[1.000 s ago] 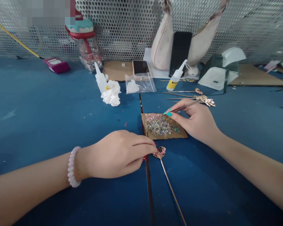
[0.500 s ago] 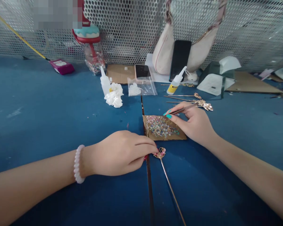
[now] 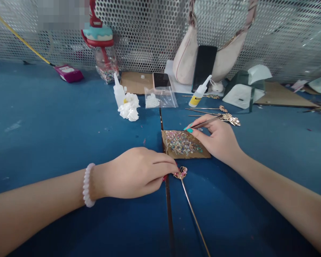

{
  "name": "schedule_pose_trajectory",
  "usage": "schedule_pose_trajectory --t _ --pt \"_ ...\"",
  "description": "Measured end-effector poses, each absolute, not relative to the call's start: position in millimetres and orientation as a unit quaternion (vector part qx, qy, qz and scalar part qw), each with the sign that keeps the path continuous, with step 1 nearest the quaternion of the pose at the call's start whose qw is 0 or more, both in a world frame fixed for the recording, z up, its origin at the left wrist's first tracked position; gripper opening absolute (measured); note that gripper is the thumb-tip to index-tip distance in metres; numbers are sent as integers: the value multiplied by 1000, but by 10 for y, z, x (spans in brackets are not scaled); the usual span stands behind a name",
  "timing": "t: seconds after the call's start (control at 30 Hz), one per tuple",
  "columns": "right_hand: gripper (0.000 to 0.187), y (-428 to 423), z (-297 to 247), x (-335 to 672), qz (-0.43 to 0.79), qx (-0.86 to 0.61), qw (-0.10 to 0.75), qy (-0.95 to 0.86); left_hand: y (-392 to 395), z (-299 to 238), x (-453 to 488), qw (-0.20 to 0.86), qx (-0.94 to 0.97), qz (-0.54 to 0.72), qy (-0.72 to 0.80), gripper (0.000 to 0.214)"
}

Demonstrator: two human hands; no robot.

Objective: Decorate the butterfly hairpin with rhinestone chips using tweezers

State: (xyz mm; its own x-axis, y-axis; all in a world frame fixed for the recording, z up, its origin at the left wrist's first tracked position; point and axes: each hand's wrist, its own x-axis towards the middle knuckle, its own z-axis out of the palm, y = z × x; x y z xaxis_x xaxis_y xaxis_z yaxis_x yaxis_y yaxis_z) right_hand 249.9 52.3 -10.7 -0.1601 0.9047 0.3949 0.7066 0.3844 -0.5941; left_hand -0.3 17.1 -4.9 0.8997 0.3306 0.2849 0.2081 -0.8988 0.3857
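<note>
My left hand (image 3: 140,173) is closed with its fingertips on the ornate head of a gold hairpin (image 3: 192,208). Pink pieces show on that head, and the long stem runs toward the near edge of the view. Between finger and thumb, my right hand (image 3: 219,137) pinches a pair of tweezers (image 3: 206,122). The tweezers slant down to the left, their tip by the far edge of a small cardboard piece (image 3: 173,153). Many tiny multicoloured chips (image 3: 183,144) lie spread over the cardboard, just beyond the hairpin's head.
Behind my right hand lie several more gold hairpins (image 3: 231,119). Farther back stand a yellow-labelled glue bottle (image 3: 195,99), a white bottle (image 3: 119,93) by crumpled tissue (image 3: 130,109), and a bag of white beads (image 3: 152,101). A phone (image 3: 204,67) leans against a white handbag (image 3: 186,59).
The tweezers and my right hand have shifted very slightly left. My left hand stays on the hairpin's head; the whole view has moved a little.
</note>
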Motion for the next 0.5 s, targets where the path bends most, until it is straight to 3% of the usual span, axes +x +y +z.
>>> schedule_pose_trajectory --t 0.5 --pt "2 526 -116 2490 104 -531 361 -760 168 -65 -1 171 959 178 140 30"
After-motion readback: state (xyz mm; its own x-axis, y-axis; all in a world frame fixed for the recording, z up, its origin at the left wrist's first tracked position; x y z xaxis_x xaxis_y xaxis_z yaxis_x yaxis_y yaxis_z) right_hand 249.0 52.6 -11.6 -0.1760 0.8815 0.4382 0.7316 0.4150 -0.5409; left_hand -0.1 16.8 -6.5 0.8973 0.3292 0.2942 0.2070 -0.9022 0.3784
